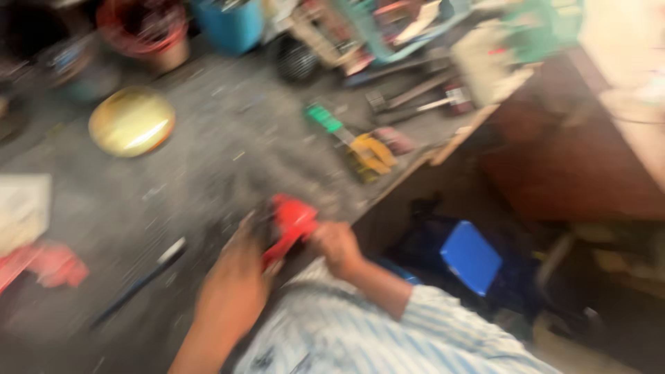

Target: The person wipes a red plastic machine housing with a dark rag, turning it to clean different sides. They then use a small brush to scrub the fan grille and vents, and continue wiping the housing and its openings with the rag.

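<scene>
You held one red tool (291,225) at the lower centre of the frame, at the grey workbench's (222,138) near edge. Your left hand (235,277) wrapped around it from below, and your right hand (337,246) pinched its right side. Its long axis ran from lower left to upper right, though blur hid its tip. One dark rod (138,280) lay left of it, one gold lid (131,121) at upper left, and one yellow-and-green tool (360,145) above.
</scene>
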Tool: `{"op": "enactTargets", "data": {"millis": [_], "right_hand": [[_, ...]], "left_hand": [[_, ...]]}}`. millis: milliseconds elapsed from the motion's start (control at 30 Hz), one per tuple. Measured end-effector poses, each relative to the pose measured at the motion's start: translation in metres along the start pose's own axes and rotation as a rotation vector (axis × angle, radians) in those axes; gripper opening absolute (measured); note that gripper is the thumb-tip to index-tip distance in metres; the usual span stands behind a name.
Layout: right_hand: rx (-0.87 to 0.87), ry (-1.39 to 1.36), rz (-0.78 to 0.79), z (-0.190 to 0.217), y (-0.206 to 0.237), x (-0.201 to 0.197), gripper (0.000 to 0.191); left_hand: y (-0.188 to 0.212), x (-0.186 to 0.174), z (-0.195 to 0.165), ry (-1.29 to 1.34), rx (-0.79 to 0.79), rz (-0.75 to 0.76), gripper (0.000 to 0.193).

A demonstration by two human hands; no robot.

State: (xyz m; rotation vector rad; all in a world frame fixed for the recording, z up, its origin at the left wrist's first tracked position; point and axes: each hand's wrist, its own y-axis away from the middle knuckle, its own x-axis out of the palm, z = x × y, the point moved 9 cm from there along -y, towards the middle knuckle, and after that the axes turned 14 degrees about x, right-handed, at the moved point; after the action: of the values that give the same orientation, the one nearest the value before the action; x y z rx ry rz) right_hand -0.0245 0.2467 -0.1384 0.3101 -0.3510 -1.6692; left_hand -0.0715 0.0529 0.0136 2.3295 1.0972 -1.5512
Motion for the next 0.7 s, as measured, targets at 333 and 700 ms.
{"op": "enactTargets", "data": {"millis": [333,700], "right_hand": [[-0.175,0.263,0.044,0.103,0.027,0.004,0.057],[-0.240,0.160,0.084,0.101,0.028,0.009,0.053]], "left_hand": [[0.005,0.059,0.029,-0.317,-0.536,0.699,0.100],[-0.008,0.032,0.021,-0.157,-0.291,0.398,0.085]]}}
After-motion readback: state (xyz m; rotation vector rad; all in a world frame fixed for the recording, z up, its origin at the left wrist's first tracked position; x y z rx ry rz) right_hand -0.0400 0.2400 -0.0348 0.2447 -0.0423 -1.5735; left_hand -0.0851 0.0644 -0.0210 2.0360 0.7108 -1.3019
